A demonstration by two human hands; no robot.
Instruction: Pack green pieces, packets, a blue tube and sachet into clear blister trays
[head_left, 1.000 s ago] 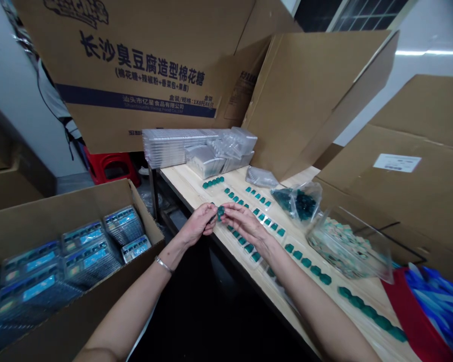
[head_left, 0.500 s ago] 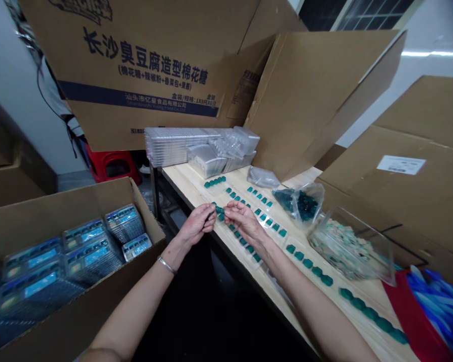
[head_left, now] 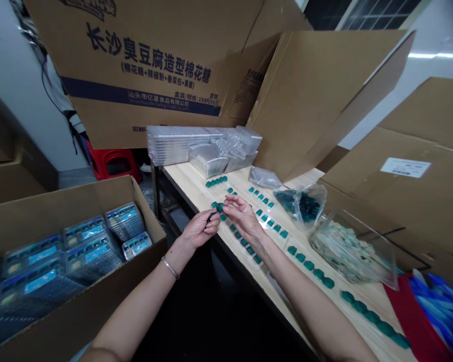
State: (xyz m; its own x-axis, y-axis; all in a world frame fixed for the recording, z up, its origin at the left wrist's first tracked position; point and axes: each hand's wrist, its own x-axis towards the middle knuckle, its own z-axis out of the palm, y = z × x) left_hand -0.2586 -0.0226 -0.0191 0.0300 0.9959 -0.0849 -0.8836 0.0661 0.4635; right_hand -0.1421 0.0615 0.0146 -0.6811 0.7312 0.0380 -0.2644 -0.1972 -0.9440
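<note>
My left hand (head_left: 201,229) is closed at the table's near edge, its fingers curled round a small dark piece (head_left: 210,217) that shows only in part. Just to its right, my right hand (head_left: 245,218) pinches a small teal faceted piece (head_left: 220,207) at its fingertips. That piece is close to the end of a clear plastic tray, and how far it touches the tray is hard to make out. A row of similar teal pieces (head_left: 243,242) runs from beneath the right hand toward me. More rows (head_left: 309,265) lie in clear trays across the table.
On the wooden table (head_left: 184,177) stand stacked clear trays (head_left: 184,146), a bag of teal pieces (head_left: 305,203) and a clear bin of pale pieces (head_left: 347,246). A red container (head_left: 415,317) holds blue items at right. A carton (head_left: 136,201) of packaged goods is at left.
My right hand's fingers have lifted and spread slightly, and the left hand has drawn a little away from them. The view has shifted slightly.
</note>
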